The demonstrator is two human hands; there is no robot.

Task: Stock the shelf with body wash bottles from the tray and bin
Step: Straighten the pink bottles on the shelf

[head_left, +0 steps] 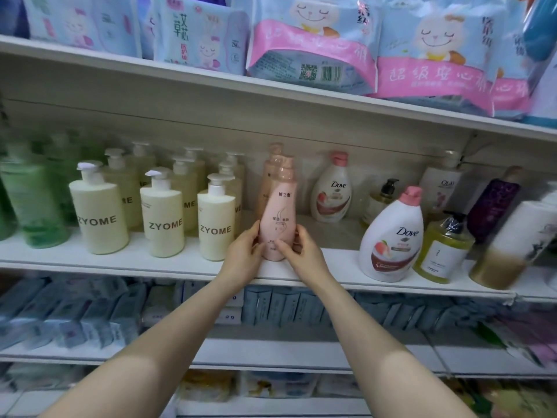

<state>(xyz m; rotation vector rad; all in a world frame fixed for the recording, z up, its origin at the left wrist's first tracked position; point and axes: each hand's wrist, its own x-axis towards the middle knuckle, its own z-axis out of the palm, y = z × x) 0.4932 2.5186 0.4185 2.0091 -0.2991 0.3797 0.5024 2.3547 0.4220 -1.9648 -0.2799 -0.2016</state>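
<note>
1. At the front edge of the white middle shelf (150,263), about midway along it, stands a slim pink plastic bottle with a translucent peach cap (278,212), upright, base on the shelf board.
2. Left hand (244,251) grips the pink bottle's lower left side, fingers curled behind it, thumb on the front.
3. Right hand (298,247) holds the lower right side, thumb across the front label, fingers wrapped round the back. Both hands closed on the same bottle.
4. Directly behind it, a second peach-pink bottle of the same shape (271,173), partly hidden.
5. Left of the pink bottle: three front cream-yellow pump bottles marked ZYOME (159,218), with more rows of the same behind them.
6. Far left end of the shelf: green translucent bottles (33,203), blurred.
7. Right of the pink bottle, at the front edge: a white Dove bottle with a pink cap (391,236); a smaller Dove bottle of the same kind (331,191) sits toward the back edge.
8. Beside the front Dove: a yellow-green pump bottle with a black head (443,251), wrapped in clear film.
9. Further right: a white and tan bottle (509,251) leaning; a purple bottle (494,203) behind it.
10. Upper shelf: pink and blue packs printed with a cartoon rabbit (313,43).
11. Lower shelf: pale blue boxed packs (286,306), blurred.
</note>
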